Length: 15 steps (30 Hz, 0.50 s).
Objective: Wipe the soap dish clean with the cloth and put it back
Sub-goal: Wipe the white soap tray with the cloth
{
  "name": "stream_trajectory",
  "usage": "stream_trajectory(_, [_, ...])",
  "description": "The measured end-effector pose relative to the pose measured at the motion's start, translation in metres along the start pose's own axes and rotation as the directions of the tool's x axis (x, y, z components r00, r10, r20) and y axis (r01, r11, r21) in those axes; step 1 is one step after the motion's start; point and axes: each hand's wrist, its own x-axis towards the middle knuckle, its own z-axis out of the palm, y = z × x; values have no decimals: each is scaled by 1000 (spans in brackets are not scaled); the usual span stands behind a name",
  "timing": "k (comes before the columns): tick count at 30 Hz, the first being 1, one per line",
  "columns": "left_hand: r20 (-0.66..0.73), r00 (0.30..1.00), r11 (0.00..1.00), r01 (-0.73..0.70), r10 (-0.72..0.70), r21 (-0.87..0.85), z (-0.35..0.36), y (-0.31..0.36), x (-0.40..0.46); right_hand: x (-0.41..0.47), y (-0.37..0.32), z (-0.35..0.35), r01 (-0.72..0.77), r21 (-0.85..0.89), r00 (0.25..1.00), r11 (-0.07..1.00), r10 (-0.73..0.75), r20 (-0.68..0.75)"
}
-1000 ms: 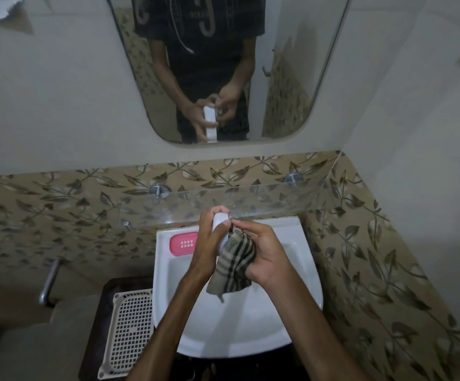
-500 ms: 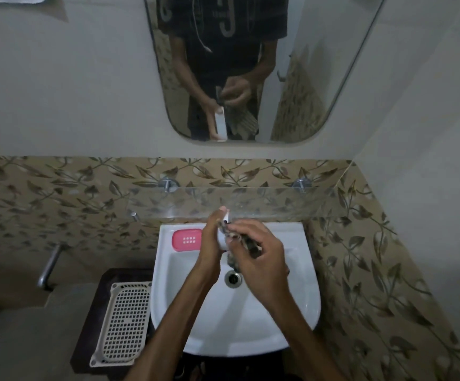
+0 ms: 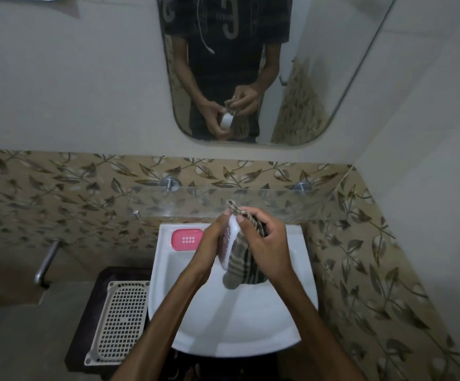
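White plastic shows between my hands at the centre of the frame: the soap dish (image 3: 230,237), turned on edge above the sink (image 3: 168,281). My left hand (image 3: 209,243) grips the dish from the left, fingers curled round its back and the thumb up along its top edge. My right hand (image 3: 264,243) holds the striped cloth (image 3: 241,266) against the dish's right face, fingers curled over the fabric and the thumb tip pressing near the dish's upper rim. One corner of the cloth sticks up above both hands; the rest hangs in a bunch below the right palm, over the basin.

A pink soap tray (image 3: 187,239) lies flat on the sink's upper-left ledge, just left of my left hand and apart from it. A glass shelf (image 3: 278,200) runs across the leaf-patterned tiles (image 3: 58,193) behind the sink, held by two metal studs. At lower left of the frame, a pale perforated basket (image 3: 117,323) lies on a dark surface beside the sink, and a metal bar (image 3: 46,262) juts from the wall further left.

At the top of the frame the mirror (image 3: 319,78) reflects a person in a dark printed shirt, with the white dish and the cloth held at waist height.
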Motion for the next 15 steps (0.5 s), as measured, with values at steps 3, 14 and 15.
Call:
stream_trajectory(3, [-25, 999, 999, -35, 35, -26, 5, 2, 2, 1, 2, 0, 119, -176, 992, 977, -125, -25])
stream_trajectory(14, [54, 986, 833, 165, -160, -528, 21, 3, 18, 9, 23, -2, 206, -126, 953, 970, -228, -198])
stream_trajectory(15, [87, 980, 808, 197, -179, -555, 21, 1, 18, 12, 20, -5, 188, -113, 959, 976, -207, -192])
